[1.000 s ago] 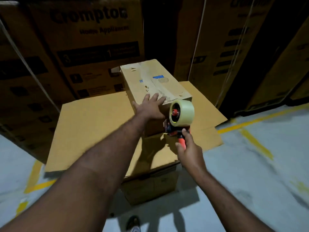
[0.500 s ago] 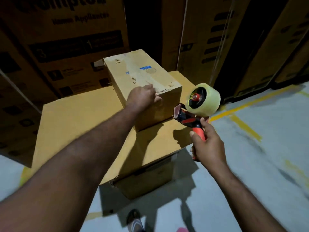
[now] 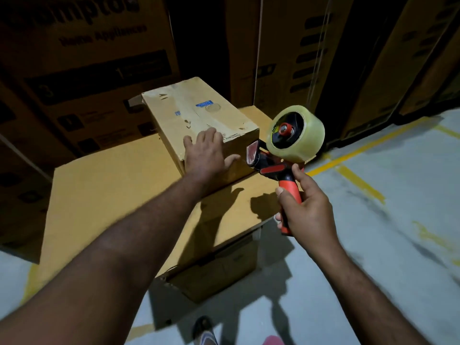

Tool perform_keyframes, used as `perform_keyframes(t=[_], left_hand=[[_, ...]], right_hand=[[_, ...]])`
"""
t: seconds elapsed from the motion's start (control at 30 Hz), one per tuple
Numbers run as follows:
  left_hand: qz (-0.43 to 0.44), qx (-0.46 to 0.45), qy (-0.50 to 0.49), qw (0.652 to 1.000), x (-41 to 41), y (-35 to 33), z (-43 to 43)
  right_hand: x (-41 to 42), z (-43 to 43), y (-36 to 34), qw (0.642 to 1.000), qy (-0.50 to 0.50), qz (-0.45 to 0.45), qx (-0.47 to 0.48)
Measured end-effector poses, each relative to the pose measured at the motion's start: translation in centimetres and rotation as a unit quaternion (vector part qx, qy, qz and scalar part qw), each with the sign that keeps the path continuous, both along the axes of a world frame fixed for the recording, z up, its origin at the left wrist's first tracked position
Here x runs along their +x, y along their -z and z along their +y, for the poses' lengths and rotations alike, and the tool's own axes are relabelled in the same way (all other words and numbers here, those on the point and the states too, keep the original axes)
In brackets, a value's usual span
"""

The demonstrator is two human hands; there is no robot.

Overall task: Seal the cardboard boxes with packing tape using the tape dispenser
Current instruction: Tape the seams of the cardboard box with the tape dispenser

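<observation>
Poised: tape dispenser (image 3: pixel 286 143) just off the small box (image 3: pixel 199 113)
The left hand (image 3: pixel 206 155) presses the box's near top edge, fingers (image 3: pixel 211 135) straight; the right hand (image 3: pixel 306 212) wraps its fingers round the dispenser's handle. If the box slides on the cardboard surface (image 3: pixel 112 185), the tape may land skewed.

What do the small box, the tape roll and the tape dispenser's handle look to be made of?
Small box: matte brown cardboard, scuffed, with shinier tape strips on top.
Tape roll: clear glossy plastic film, yellowish where layered.
Tape dispenser: orange handle looks like moulded plastic, perhaps rubbery; body black and red, probably plastic.
</observation>
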State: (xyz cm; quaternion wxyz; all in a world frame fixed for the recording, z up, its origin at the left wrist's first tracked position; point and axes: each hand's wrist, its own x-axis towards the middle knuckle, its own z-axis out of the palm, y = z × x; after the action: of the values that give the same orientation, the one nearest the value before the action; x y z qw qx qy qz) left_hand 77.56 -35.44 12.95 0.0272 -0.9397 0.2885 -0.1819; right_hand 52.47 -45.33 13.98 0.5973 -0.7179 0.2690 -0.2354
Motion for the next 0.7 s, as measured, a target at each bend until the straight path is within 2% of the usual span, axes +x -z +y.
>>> perform_keyframes(t=[0.1,0.2,0.3,0.53,0.7], left_hand=[[-0.003,-0.031,-0.042,0.999,-0.6,0.3,-1.1],[0.001,-0.01,-0.061,0.998,-1.3,0.5,-2.1],[-0.004,0.045,-0.014,0.999,-1.1,0.4,-1.4],[0.072,0.063,0.104,0.99,2.9,-1.7,5.0],[0.03,0.056,0.121,0.991,5.5,-2.5,13.2]], right_hand=[[0.1,0.0,-0.7,1.0,-0.006,-0.003,-0.006],[0.3,0.0,-0.9,1.0,-0.01,-0.003,-0.001],[0.4,-0.1,-1.0,1.0,-0.009,-0.007,0.01],[0.8,-0.6,-1.7,0.999,-0.028,-0.024,-0.002],[2.3,-0.2,-3.4,0.998,-0.041,-0.043,-0.017]])
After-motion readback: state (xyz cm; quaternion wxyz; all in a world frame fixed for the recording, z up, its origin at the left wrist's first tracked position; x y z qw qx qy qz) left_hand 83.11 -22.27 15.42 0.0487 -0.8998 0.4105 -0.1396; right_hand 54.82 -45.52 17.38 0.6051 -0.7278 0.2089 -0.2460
